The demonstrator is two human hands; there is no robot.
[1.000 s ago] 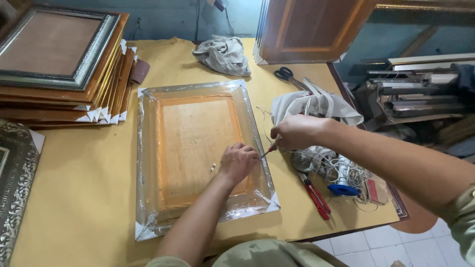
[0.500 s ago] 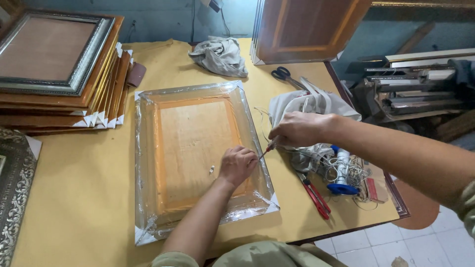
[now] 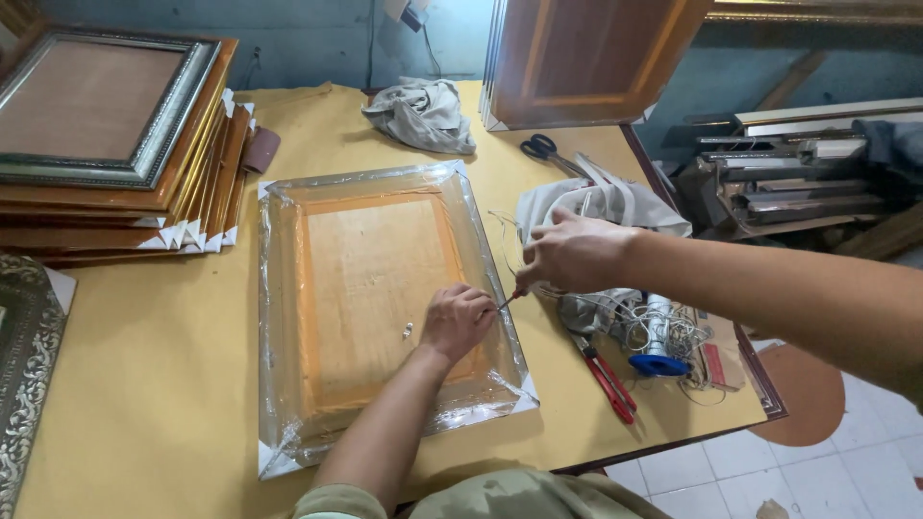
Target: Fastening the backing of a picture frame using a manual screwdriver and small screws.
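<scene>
Fingers at work on the wrapped frame's right rail.
Head view: left hand (image 3: 458, 321) is clenched, knuckles up, on the frame (image 3: 375, 308), which lies face down in clear film mid-table (image 3: 144, 404); right hand (image 3: 575, 252) pinches a thin tool (image 3: 510, 300) whose tip meets the left fingers. Wire spool (image 3: 658, 336) at 3 o'clock of the hands, red pliers (image 3: 604, 373) at 4, scissors (image 3: 548, 151) at 1, stacked frames (image 3: 115, 154) at 10.

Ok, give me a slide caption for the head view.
Left hand steadies a plastic-wrapped frame; right hand works a thin tool at its edge.
</scene>
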